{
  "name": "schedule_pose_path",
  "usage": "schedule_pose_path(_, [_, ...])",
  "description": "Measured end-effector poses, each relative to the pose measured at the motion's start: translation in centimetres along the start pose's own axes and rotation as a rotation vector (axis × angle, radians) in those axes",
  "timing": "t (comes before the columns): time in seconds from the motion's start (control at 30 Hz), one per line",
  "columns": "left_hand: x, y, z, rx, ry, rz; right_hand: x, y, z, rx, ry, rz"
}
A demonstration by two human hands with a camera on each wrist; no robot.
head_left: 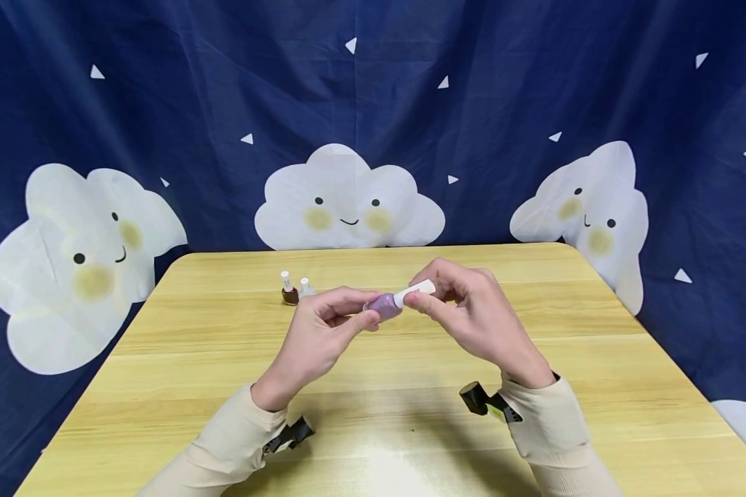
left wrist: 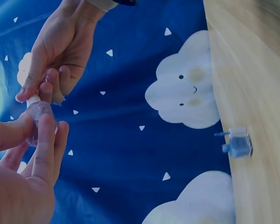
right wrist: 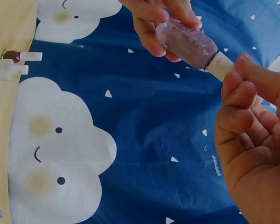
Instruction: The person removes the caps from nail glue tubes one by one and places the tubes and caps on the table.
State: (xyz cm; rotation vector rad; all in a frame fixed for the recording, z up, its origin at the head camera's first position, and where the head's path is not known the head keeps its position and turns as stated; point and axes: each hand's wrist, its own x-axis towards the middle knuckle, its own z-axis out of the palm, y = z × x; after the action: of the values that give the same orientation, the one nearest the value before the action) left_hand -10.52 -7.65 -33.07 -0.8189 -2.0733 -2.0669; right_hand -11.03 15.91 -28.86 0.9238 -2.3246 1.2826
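A nail polish bottle (head_left: 385,307) with purple polish and a white cap (head_left: 418,293) is held tilted above the table, cap end up to the right. My left hand (head_left: 323,331) pinches the glass body between thumb and fingers. The thumb and fingers of my right hand (head_left: 475,314) grip the white cap. In the right wrist view the cap (right wrist: 220,66) sits against the neck of the purple bottle (right wrist: 189,44). From the left wrist view, the left fingers partly cover the bottle (left wrist: 39,112).
Two more nail polish bottles stand at the back left of the wooden table (head_left: 373,386): a dark red one (head_left: 290,295) and a clear one (head_left: 307,288), both white-capped. Behind the table hangs a blue curtain (head_left: 379,83) printed with clouds.
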Motion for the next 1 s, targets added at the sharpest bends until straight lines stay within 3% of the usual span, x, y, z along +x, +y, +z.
schedule_pose_path(0.27, [0.29,0.09,-0.51,-0.131,-0.101,-0.138,0.01,0.02,-0.10,-0.028,-0.021,-0.063])
schedule_pose_path(0.53, [0.47,-0.03,-0.89,-0.196,-0.141,-0.186,0.02,-0.01,-0.30,-0.049,-0.066,-0.095])
schedule_pose_path(0.67, [0.35,0.20,-0.76,-0.154,-0.106,-0.172,0.11,0.11,-0.24,-0.025,-0.070,-0.043])
schedule_pose_path(0.8, [0.30,0.31,-0.58,-0.094,-0.034,-0.136,0.25,0.43,0.05,-0.013,-0.025,0.041])
schedule_pose_path(1.0, [0.27,0.24,-0.20,0.011,0.063,-0.025,0.30,0.48,0.14,0.029,0.057,0.080])
